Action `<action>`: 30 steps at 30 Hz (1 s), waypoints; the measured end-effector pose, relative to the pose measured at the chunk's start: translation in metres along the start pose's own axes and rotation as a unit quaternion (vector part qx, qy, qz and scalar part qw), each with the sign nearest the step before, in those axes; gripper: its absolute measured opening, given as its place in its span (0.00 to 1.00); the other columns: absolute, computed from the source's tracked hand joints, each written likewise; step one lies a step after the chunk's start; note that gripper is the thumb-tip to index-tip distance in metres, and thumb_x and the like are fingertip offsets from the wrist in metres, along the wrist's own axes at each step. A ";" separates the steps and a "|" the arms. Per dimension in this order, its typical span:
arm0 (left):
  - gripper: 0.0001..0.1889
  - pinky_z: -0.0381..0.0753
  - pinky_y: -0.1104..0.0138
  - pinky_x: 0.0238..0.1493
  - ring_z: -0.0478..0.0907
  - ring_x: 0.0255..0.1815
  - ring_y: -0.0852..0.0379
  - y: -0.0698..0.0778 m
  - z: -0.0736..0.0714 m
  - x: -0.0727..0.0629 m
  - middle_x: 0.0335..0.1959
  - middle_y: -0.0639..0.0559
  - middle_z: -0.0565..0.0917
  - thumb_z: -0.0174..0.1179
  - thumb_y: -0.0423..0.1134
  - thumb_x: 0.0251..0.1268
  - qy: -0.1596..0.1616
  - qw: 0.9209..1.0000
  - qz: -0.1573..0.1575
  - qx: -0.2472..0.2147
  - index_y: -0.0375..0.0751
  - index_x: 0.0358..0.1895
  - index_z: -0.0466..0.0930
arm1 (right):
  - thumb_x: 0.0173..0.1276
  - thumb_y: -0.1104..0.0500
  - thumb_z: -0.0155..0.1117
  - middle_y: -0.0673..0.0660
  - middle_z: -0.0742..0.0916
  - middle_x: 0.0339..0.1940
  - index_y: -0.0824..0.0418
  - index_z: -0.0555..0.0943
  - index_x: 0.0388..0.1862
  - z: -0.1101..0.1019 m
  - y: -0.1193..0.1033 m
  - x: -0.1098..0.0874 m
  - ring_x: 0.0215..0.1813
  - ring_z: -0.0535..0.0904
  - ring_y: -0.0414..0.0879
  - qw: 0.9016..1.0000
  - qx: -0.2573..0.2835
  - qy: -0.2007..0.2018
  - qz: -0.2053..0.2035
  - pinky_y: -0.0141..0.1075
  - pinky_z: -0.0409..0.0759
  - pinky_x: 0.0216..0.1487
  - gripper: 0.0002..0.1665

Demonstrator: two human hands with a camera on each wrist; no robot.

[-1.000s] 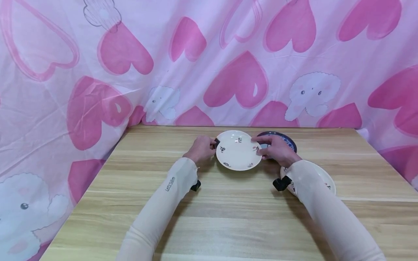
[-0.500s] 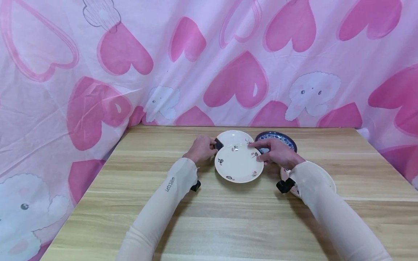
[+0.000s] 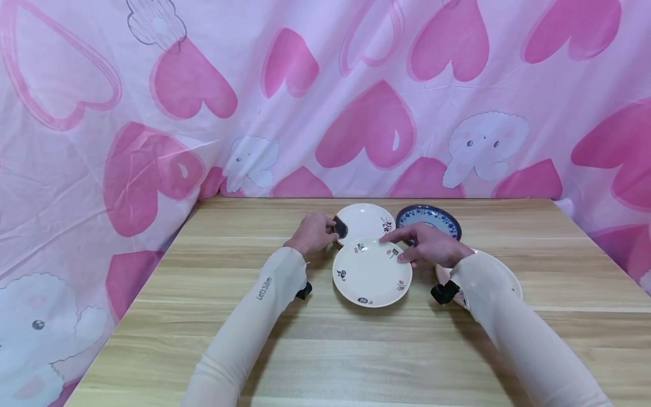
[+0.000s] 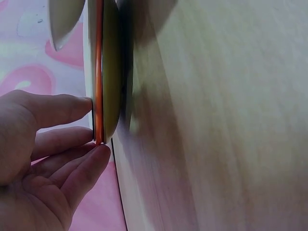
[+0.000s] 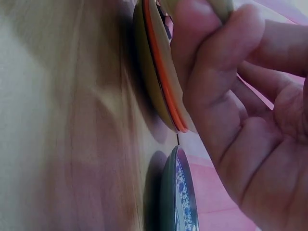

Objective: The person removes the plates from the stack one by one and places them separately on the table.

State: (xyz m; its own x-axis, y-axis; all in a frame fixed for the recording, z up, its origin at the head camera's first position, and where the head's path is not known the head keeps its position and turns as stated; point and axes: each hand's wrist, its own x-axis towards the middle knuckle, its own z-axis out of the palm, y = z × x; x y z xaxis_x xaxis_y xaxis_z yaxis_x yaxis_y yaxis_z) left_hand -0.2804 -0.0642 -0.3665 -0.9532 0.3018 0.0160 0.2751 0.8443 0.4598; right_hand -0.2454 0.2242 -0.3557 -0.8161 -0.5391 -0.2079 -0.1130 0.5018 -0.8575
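My right hand [image 3: 432, 244] pinches the rim of a white plate [image 3: 372, 277] with small dark and red prints, raised above the table and overlapping another plate in the head view. That other one, a white plate [image 3: 363, 219] with a dark patch and a flower print, lies behind it. My left hand [image 3: 314, 233] grips its left edge. From the left wrist, thumb and fingers [image 4: 79, 180] meet at the orange-lined rim [image 4: 99, 72]. In the right wrist view, my curled fingers [image 5: 216, 72] mostly hide the raised plate.
A blue-patterned plate [image 3: 432, 215] with a dark rim sits at the back, right of the flower-print plate. Farther right, a white plate [image 3: 500, 274] is partly covered by my right sleeve. The wooden table [image 3: 356, 350] ends at a pink heart-print curtain [image 3: 366, 124].
My right hand has drawn the printed plate toward me, off the flower-print plate, which now shows more, as does the blue plate. The left hand stays at the same rim.
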 end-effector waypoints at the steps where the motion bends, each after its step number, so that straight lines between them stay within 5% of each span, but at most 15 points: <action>1: 0.20 0.76 0.67 0.49 0.76 0.46 0.54 0.000 0.000 0.000 0.54 0.45 0.88 0.66 0.40 0.67 -0.001 1.000 -0.001 0.001 0.40 0.60 0.83 | 0.60 0.69 0.69 0.62 0.81 0.58 0.55 0.81 0.64 0.001 0.000 0.000 0.42 0.78 0.50 1.000 0.001 -0.002 0.004 0.33 0.82 0.31 0.31; 13: 0.20 0.69 0.69 0.41 0.74 0.42 0.54 0.000 0.001 0.002 0.55 0.47 0.88 0.66 0.41 0.66 -0.001 1.000 0.002 0.022 0.40 0.60 0.82 | 0.59 0.71 0.68 0.62 0.79 0.69 0.58 0.82 0.62 0.003 0.008 0.001 0.68 0.69 0.56 0.998 -0.021 -0.050 -0.013 0.29 0.82 0.43 0.30; 27: 0.20 0.69 0.70 0.38 0.74 0.41 0.54 -0.002 0.001 0.003 0.47 0.47 0.89 0.66 0.41 0.67 -0.008 1.000 -0.006 0.004 0.40 0.60 0.83 | 0.57 0.70 0.70 0.63 0.82 0.66 0.59 0.81 0.63 0.007 0.006 -0.002 0.66 0.74 0.55 0.996 -0.037 -0.084 -0.021 0.35 0.86 0.46 0.31; 30: 0.20 0.69 0.69 0.40 0.74 0.42 0.54 -0.002 0.001 0.003 0.47 0.47 0.88 0.66 0.41 0.67 -0.007 1.000 -0.005 0.003 0.40 0.60 0.83 | 0.57 0.70 0.70 0.64 0.80 0.68 0.59 0.82 0.62 0.009 0.004 -0.002 0.60 0.78 0.54 0.996 -0.037 -0.078 -0.006 0.37 0.86 0.39 0.31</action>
State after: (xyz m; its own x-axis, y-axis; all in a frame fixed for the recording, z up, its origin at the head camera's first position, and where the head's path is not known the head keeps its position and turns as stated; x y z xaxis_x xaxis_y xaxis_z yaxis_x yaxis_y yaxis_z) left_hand -0.2835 -0.0646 -0.3684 -0.9541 0.2996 -0.0014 0.2664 0.8504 0.4537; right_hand -0.2392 0.2215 -0.3626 -0.7168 -0.6417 -0.2730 -0.1695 0.5401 -0.8243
